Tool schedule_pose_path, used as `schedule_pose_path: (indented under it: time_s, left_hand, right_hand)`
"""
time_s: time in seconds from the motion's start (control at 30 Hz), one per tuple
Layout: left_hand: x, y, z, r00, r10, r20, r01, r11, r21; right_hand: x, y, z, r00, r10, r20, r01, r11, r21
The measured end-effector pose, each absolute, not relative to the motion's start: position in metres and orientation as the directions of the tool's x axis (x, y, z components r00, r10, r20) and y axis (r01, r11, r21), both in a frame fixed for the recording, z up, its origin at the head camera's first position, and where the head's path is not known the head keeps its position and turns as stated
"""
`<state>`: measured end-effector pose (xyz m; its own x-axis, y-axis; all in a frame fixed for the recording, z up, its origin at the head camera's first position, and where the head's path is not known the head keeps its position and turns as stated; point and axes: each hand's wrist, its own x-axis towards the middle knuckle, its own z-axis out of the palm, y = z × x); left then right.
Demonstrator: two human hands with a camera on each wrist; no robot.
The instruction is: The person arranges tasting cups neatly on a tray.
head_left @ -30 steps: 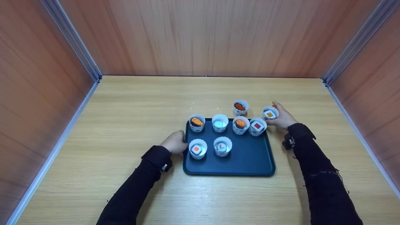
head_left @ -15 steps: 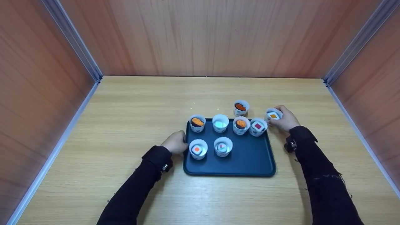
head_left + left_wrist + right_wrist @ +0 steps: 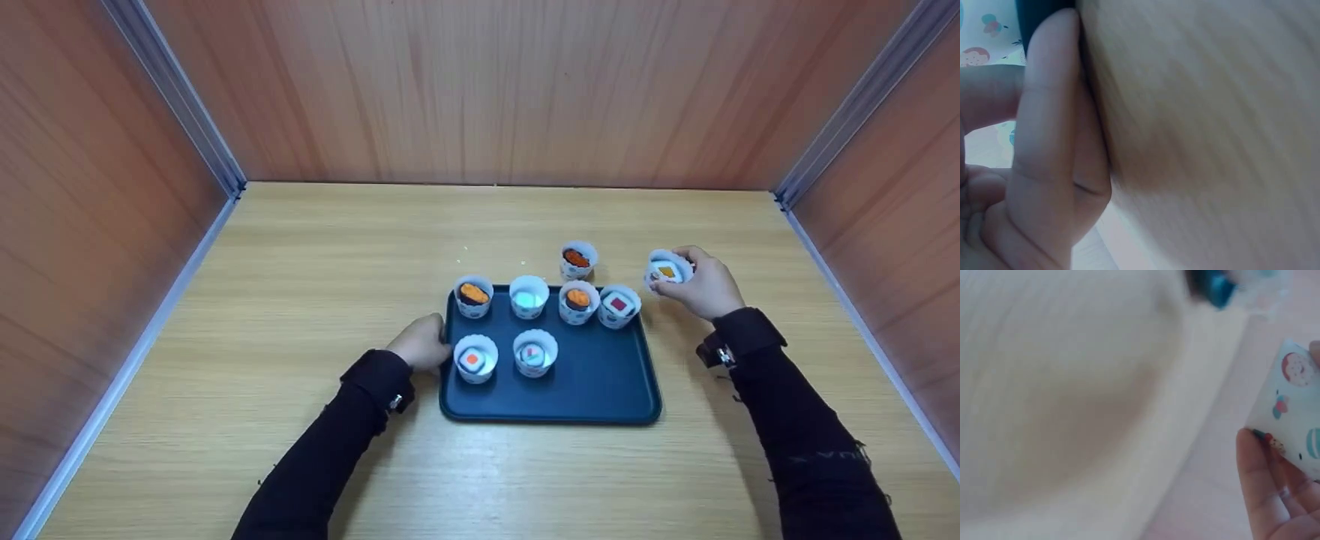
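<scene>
My left hand (image 3: 420, 343) grips the left rim of a dark blue tray (image 3: 592, 386), its fingers (image 3: 1047, 112) at the dark edge in the left wrist view. Beyond the tray's back right corner, my right hand (image 3: 709, 289) holds a small white paper cup (image 3: 1292, 405) printed with cartoon sweets. Inside that cup lies a white piece with a yellow square (image 3: 665, 271), which looks like toy sushi. Nearest to the right hand on the tray stands a cup (image 3: 619, 306) with a red-square piece. By my left hand is a cup (image 3: 475, 358) with an orange-square piece.
Several more cups stand along the tray's back, among them a cup (image 3: 529, 297) with pale green inside. Another cup (image 3: 534, 353) stands at mid-tray. Behind the tray, a cup (image 3: 578, 259) with a dark orange-topped piece stands on the table. Wood-grain panels (image 3: 495, 90) enclose the table.
My right hand has moved right with the paper cup, away from the tray's back right corner; the cup dipped slightly, then rose. My left hand and the tray stay in place.
</scene>
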<state>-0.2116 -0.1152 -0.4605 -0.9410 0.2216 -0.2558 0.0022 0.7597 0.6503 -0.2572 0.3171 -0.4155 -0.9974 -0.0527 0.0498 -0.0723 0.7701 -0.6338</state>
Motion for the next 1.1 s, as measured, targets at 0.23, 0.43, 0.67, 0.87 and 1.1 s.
schedule_pose_path:
  time_s: [0.23,0.43,0.67,0.87,1.1]
  left_hand:
    - [-0.212,-0.116,-0.458,-0.938,0.205,-0.281,-0.031,0.756,0.654]
    - [-0.212,-0.115,-0.459,-0.938,0.205,-0.281,-0.035,0.75,0.661]
    - [-0.212,-0.115,-0.46,-0.936,0.217,-0.276,-0.024,0.745,0.667]
    - [-0.212,-0.116,-0.46,-0.937,0.219,-0.272,-0.01,0.762,0.648]
    - [-0.212,-0.116,-0.46,-0.938,0.226,-0.263,0.007,0.771,0.636]
  right_hand:
    - [-0.232,0.294,-0.394,-0.983,-0.139,0.12,-0.183,0.752,-0.633]
    - [-0.214,0.272,-0.393,-0.96,-0.252,0.121,-0.269,0.717,-0.643]
    - [-0.2,0.248,-0.404,-0.928,-0.368,0.057,-0.309,0.675,-0.67]
    - [-0.193,0.236,-0.417,-0.902,-0.431,0.027,-0.339,0.67,-0.66]
    - [-0.19,0.226,-0.434,-0.86,-0.509,-0.027,-0.378,0.672,-0.637]
